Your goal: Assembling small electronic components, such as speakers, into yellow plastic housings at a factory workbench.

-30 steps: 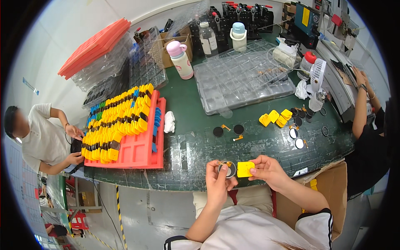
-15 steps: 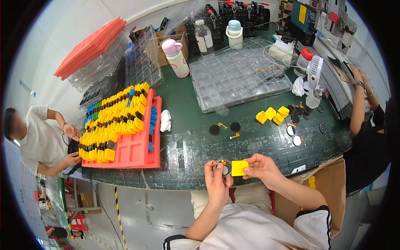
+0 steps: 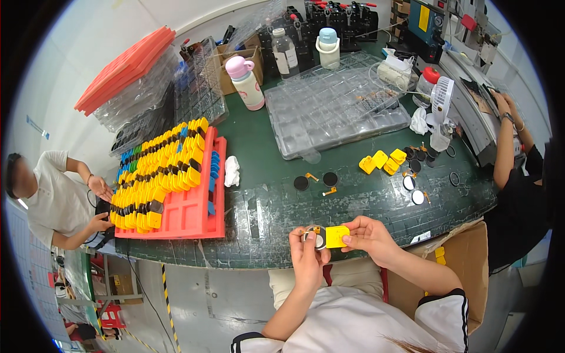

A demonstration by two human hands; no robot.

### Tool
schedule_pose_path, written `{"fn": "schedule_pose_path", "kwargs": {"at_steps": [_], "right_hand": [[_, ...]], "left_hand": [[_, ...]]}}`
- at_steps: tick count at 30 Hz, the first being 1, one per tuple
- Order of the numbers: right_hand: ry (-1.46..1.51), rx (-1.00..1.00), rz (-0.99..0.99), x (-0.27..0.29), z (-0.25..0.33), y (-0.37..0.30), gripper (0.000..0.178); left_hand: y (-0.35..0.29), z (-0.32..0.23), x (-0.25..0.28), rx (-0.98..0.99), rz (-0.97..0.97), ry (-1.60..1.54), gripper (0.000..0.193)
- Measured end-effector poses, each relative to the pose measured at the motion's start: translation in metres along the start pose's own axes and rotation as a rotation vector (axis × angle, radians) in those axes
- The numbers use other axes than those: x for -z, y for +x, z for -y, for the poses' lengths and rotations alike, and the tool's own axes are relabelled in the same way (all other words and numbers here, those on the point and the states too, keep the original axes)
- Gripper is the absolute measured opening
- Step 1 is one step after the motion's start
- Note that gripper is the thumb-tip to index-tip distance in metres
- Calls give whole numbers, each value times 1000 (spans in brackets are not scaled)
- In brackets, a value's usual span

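Note:
Near the front edge of the table, my left hand (image 3: 304,257) pinches a round disc part (image 3: 321,240) with a dark rim, a pale face and a small orange flex strip. My right hand (image 3: 372,240) grips a flat yellow square plastic piece (image 3: 336,237) by its right side, thumb on top. Disc and yellow piece are side by side, their edges meeting or nearly so. Beyond my hands, two dark discs (image 3: 301,183) with small orange flex strips lie on the green table (image 3: 259,206). Several yellow pieces (image 3: 379,158) are grouped to the right.
A red tray (image 3: 185,220) filled with yellow, black, blue and green pieces stands left. Behind are a clear plastic tray (image 3: 329,120), bottles and a small white fan (image 3: 442,99). A cardboard box (image 3: 465,265) sits by my right arm. Other people work at both sides.
The view has shifted very slightly. Both hands keep their hold in nearly the same place, the disc still against or close to the yellow piece.

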State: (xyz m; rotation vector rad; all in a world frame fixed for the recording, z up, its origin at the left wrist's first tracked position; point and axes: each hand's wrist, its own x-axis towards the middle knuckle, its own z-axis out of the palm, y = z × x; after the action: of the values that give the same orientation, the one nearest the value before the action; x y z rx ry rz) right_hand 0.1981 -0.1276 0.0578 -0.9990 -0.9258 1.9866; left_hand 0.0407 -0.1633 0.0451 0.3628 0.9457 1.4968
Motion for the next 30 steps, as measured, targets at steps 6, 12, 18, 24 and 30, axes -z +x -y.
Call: {"fn": "schedule_pose_path", "kwargs": {"at_steps": [6, 12, 18, 24, 30], "right_hand": [[-68, 46, -15, -1, 0, -1, 25], [-111, 145, -5, -1, 3, -9, 25], [-151, 48, -226, 39, 6, -40, 20], [-65, 108, -422, 62, 23, -62, 16], [-44, 138, -458, 76, 25, -70, 14]], "left_hand": [[1, 2, 0, -9, 7, 52, 9], [-3, 23, -7, 47, 162, 183, 17], [27, 38, -35, 97, 479, 405, 17], [155, 77, -85, -666, 306, 1189, 27], [166, 75, -90, -612, 420, 1363, 18]]}}
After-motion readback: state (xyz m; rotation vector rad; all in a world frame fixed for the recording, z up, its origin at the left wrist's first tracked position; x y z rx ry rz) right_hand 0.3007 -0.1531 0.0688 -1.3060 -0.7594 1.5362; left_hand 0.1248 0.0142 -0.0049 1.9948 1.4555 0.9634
